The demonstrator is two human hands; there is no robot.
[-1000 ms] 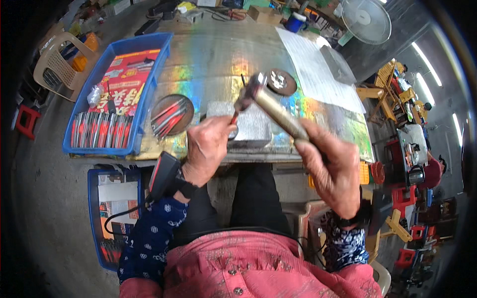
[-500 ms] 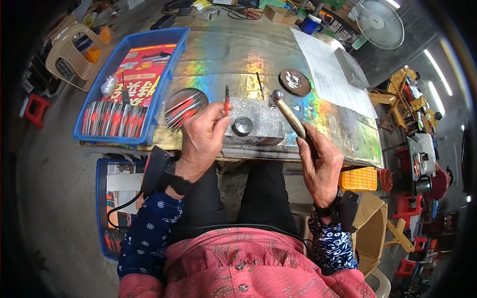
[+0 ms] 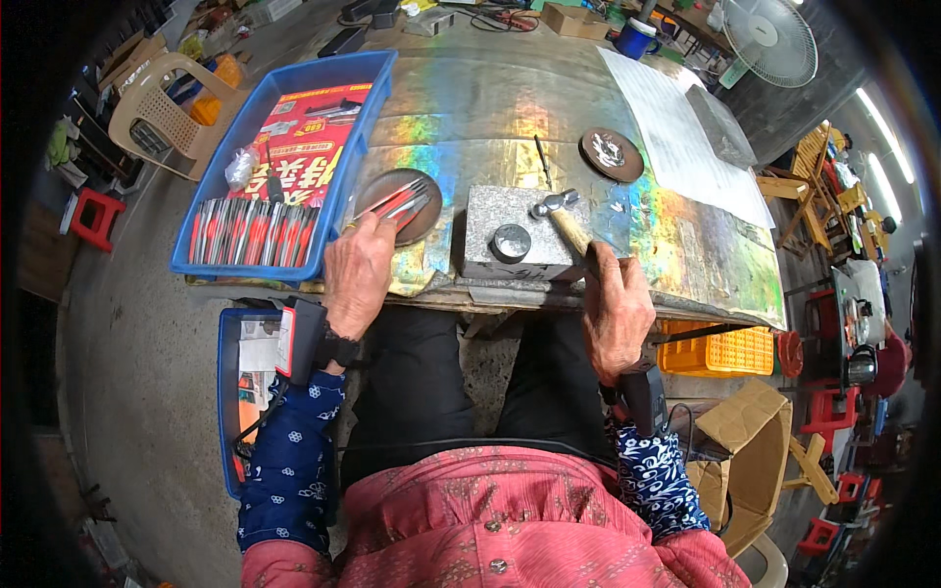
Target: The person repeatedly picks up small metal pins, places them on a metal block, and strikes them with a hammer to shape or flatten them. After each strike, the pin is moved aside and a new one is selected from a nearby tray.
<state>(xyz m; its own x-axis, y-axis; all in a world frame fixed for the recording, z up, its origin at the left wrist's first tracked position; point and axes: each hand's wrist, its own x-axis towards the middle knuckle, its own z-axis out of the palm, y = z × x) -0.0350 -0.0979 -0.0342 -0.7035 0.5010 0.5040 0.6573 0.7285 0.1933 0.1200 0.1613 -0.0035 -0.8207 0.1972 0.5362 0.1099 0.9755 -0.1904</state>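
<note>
My right hand [image 3: 618,312] is closed round the wooden handle of a small ball-peen hammer [image 3: 569,231]. The hammer's metal head lies at the far right corner of a speckled grey stone block [image 3: 485,208]. On the block's near side sits a short round dark piece [image 3: 510,243]. To the left, my left hand [image 3: 359,267] has its fingers curled against the near ends of slim red and silver pieces [image 3: 404,202]. These lie in a round brown dish [image 3: 417,227]; the fingertips are partly hidden. Beyond the block lies a thin dark rod [image 3: 542,162].
A blue tray [image 3: 345,157] at left holds a row of similar red and silver pieces. Right of the block are a brown dish [image 3: 629,169] with white bits and a white sheet [image 3: 676,127]. A fan [image 3: 769,41] stands at the far right, a cardboard box [image 3: 755,461] below.
My left hand has moved from beside the block, where it held up a thin red-handled piece, left to the dish. The hammer head has come down toward the block.
</note>
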